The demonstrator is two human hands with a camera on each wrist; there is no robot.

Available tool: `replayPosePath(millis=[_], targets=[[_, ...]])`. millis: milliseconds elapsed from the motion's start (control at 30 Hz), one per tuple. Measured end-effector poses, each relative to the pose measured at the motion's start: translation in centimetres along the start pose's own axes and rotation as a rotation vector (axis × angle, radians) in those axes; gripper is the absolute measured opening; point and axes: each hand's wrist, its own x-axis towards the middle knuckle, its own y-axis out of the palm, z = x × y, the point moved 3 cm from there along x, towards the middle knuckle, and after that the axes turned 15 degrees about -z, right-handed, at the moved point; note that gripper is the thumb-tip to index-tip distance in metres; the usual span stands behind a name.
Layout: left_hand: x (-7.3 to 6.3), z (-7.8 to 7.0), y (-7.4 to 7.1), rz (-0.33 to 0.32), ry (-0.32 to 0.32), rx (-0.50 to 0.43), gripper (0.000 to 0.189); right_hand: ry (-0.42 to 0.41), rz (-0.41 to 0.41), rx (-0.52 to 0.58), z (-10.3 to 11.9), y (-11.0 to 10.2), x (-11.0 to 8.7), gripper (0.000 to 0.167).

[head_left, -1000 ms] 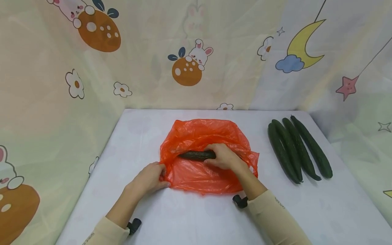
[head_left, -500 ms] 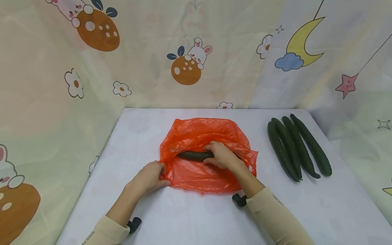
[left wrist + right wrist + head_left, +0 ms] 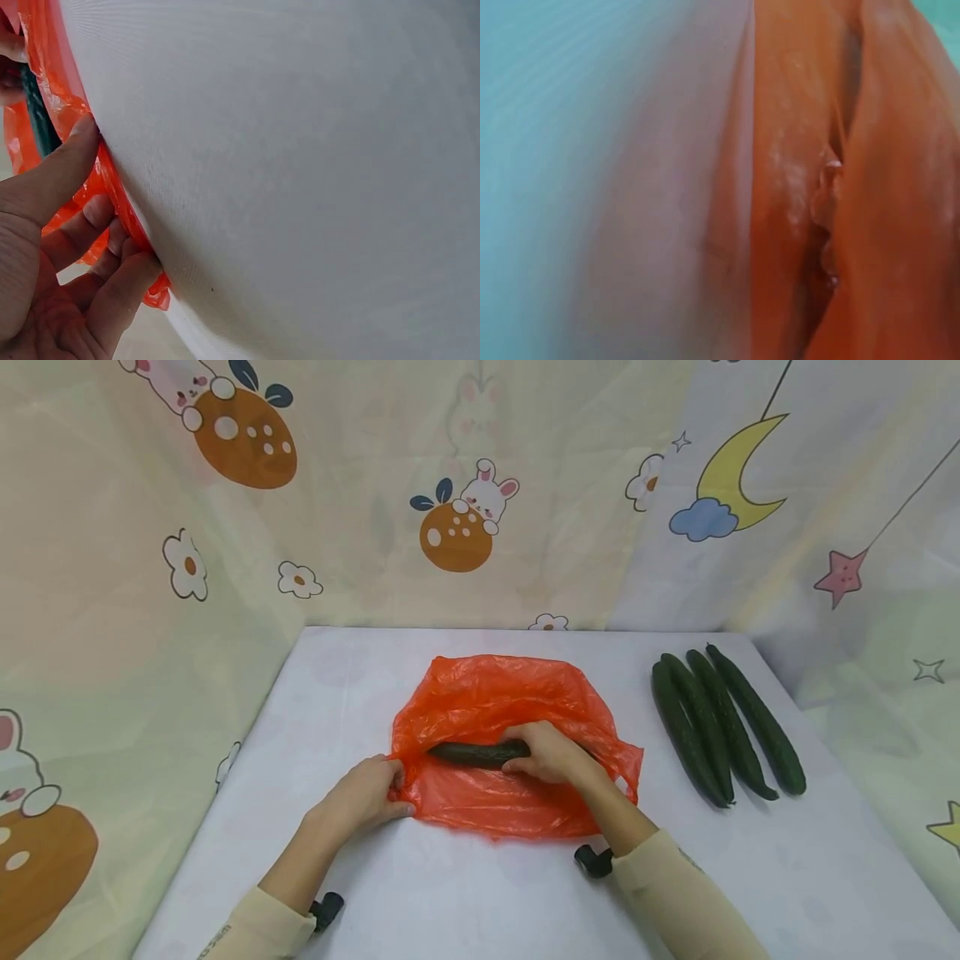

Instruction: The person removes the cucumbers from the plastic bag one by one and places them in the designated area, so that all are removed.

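Observation:
A dark green cucumber (image 3: pixel 472 755) lies crosswise in the mouth of a red plastic bag (image 3: pixel 510 681). My right hand (image 3: pixel 551 752) reaches into the bag and grips the cucumber around its middle, hiding part of it. At the bag's near left corner, my left hand (image 3: pixel 367 792) holds the edge of the plastic. The left wrist view shows the thumb and fingers of that left hand (image 3: pixel 67 247) on the red film, with the cucumber (image 3: pixel 39 112) beyond. Blurred red plastic (image 3: pixel 900 187) fills much of the right wrist view.
Several more cucumbers (image 3: pixel 720 727) lie side by side at the right of the white table (image 3: pixel 450 902). Behind and beside the table hangs a printed cloth (image 3: pixel 360 460). Each wrist carries a small black camera (image 3: pixel 594 862).
My right hand and the cucumber have moved slightly toward me in the last half second. The bag's right corner has shifted a little outward. My left hand keeps its place.

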Motion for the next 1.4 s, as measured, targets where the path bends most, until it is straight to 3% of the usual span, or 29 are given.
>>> replayPosePath(millis=[400,567,833,1067,1400], targets=[[0.1,0.3,0.6,0.01,-0.02,-0.013,0.037,-0.024,0.044,0.167,-0.9,-1.4,-0.9,0.029],[-0.1,0.4,0.5,0.01,-0.03,-0.022,0.037,-0.05,0.09,0.178,-0.8,-2.1,-1.5,0.03],[0.1,0.4,0.2,-0.014,-0.018,0.0,0.075,-0.093,0.141,0.134,-0.8,-3.4,-2.7,0.034],[0.2,0.5,0.1,-0.021,-0.028,-0.001,0.086,-0.101,0.182,0.117,-1.0,-4.0,-3.7,0.034],[0.5,0.4,0.3,-0.02,-0.03,-0.019,0.085,-0.131,0.105,0.293,0.1,-4.4,-3.4,0.032]])
